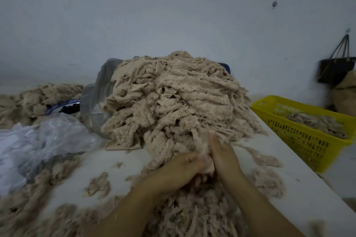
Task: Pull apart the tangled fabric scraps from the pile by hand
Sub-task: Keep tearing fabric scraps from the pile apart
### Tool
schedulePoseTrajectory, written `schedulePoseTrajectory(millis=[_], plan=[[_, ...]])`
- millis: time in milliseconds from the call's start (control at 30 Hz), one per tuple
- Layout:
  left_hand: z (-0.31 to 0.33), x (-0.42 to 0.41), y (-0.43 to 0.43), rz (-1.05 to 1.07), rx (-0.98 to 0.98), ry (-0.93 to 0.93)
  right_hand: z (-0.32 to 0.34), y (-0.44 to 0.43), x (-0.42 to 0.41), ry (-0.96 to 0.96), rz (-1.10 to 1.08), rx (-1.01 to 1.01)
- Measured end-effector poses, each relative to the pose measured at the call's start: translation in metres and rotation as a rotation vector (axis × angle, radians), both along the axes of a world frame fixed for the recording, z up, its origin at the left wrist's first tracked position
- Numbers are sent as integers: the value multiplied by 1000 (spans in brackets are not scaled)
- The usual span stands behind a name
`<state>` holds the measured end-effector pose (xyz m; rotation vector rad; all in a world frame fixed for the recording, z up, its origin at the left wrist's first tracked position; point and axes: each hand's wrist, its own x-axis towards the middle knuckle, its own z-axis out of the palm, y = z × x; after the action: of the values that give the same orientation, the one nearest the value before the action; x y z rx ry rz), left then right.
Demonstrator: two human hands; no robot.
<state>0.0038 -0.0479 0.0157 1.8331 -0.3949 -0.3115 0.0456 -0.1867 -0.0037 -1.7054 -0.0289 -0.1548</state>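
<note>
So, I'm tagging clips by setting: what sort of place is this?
Probably a textile-scrap sorting workroom: a heaped pile of fabric scraps on a white table, a yellow basket holding more.

- The heaped pile of beige fuzzy fabric scraps is showing one plain tan-beige throughout.
- The rectangular yellow plastic basket is glowing bright yellow, with a grid of small slots patterning its walls.
- The painted wall is looking pale blue-grey, with a few dark marks.
- The crumpled plastic bag is reading translucent grey-white.
- The hanging handled bag is appearing black.
- The flat tabletop is showing white.
</note>
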Motion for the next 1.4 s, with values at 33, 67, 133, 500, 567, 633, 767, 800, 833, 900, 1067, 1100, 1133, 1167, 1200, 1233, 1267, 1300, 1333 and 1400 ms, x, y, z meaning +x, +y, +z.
schedulePoseTrajectory(millis=[33,67,133,500,567,633,767,800,833,900,1067,1100,1133,1167,1200,1233,1267,1300,1333,1400], plan=[[0,3,-1,95,-74,1,1,3,-3,-46,13,-75],[2,6,-1,171,-145,19,1,6,-6,-81,43,-132],[9,14,-1,281,-267,119,1,12,-11,-129,124,-202],[38,87,26,788,-1006,632,-1,13,-18,-179,94,-142],[34,91,36,808,-1140,642,-1,9,-15,-101,-6,-39],[24,92,44,757,-1281,591,-2,5,-11,-52,-101,52],[28,68,30,313,-1256,460,1,-8,3,58,-334,271],[32,61,26,219,-1241,417,1,-10,5,73,-351,291],[36,57,24,202,-1234,374,1,-11,6,83,-350,295],[40,53,31,338,-1310,330,-1,-13,7,105,-369,300],[27,49,75,572,-1528,296,-2,-40,25,165,-583,436],[21,46,77,556,-1490,310,-3,-43,27,172,-586,418],[16,43,76,534,-1436,327,-5,-41,27,169,-550,396],[12,40,72,518,-1359,330,-6,-36,26,144,-498,371],[9,38,65,519,-1244,308,-5,-28,22,102,-443,328],[7,35,57,535,-1082,252,-4,-19,17,42,-381,254],[5,32,49,548,-884,161,-2,-11,11,-29,-299,172],[4,28,41,544,-662,52,0,-4,6,-103,-202,115],[3,25,34,502,-453,-50,3,1,-1,-167,-99,77],[3,16,21,328,-181,-147,6,6,-10,-276,56,35]])
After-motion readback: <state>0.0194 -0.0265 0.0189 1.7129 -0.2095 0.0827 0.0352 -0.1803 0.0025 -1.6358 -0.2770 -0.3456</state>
